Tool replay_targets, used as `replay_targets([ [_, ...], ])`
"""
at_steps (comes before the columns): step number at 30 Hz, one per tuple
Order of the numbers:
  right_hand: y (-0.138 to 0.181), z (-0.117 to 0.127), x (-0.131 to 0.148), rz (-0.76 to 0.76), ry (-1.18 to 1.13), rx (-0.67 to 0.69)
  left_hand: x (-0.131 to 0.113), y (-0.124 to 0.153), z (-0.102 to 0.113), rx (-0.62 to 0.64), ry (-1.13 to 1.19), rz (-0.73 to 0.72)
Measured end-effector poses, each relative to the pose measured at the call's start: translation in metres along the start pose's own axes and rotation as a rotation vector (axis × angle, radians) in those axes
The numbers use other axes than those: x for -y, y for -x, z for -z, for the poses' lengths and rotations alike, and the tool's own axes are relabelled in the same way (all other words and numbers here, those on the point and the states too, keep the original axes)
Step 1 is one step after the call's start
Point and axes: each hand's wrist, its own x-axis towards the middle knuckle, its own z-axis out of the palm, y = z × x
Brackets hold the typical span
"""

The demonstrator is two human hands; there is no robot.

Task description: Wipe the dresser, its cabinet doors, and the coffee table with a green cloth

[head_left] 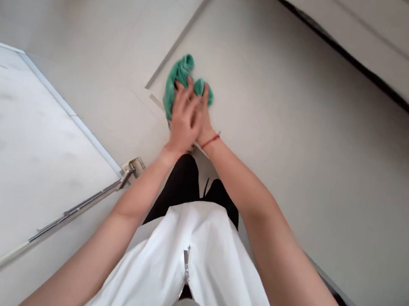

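A bunched green cloth (171, 87) lies at the corner of a pale flat surface (293, 136), in the upper middle of the head view. My left hand (186, 121) presses on the cloth, its fingers bent into the folds. Close against it, partly overlapped, my right hand (205, 122) has its fingers on the smaller bunch of the same cloth. A red string bracelet (210, 140) circles my right wrist. Some fingertips are hidden by the cloth and by the other hand, and both hands are slightly blurred.
To the left stands a white panel (33, 145) with a pale blue edge. A thin metal rod (77, 210) with a bracket runs slantwise beside it. Light floor tiles (134, 10) stretch beyond. At the upper right is a beige padded-looking edge (365, 39) with a dark gap under it.
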Motion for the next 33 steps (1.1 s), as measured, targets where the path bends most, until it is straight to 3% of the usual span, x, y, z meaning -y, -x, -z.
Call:
replay_targets([
  [2,-0.044,-0.016,0.008,0.030,0.276,-0.001,0.026,-0.010,0.027,-0.272,0.050,0.142],
  [4,-0.063,-0.029,0.013,0.045,0.579,-0.012,0.043,-0.004,0.035,-0.472,0.138,0.338],
  [6,-0.057,-0.032,0.014,0.061,0.755,0.009,0.050,0.012,0.027,-0.499,0.296,0.522],
  [8,-0.028,-0.022,0.012,0.096,0.830,0.077,0.049,0.031,0.009,-0.411,0.459,0.620],
  [11,0.049,0.019,0.005,0.081,0.917,0.143,0.038,0.056,-0.021,-0.261,0.614,0.668],
  [14,0.161,0.085,-0.013,-0.036,0.957,0.104,0.027,0.072,-0.040,-0.173,0.645,0.749],
  [17,0.286,0.155,-0.042,-0.191,0.966,-0.107,0.025,0.078,-0.048,-0.086,0.701,0.799],
  [19,0.358,0.190,-0.061,-0.269,0.953,-0.279,0.026,0.079,-0.051,-0.032,0.784,0.828],
  [22,0.417,0.208,-0.079,-0.321,0.921,-0.441,0.029,0.083,-0.051,-0.034,0.835,0.828],
  [24,0.420,0.201,-0.081,-0.324,0.908,-0.513,0.031,0.086,-0.049,-0.025,0.833,0.804],
  [26,0.400,0.185,-0.078,-0.326,0.916,-0.526,0.033,0.090,-0.046,0.012,0.821,0.799],
  [29,0.346,0.158,-0.065,-0.324,0.985,-0.327,0.037,0.093,-0.043,0.047,0.793,0.812],
  [33,0.254,0.131,-0.043,-0.194,1.052,-0.021,0.046,0.100,-0.036,0.071,0.755,0.811],
])
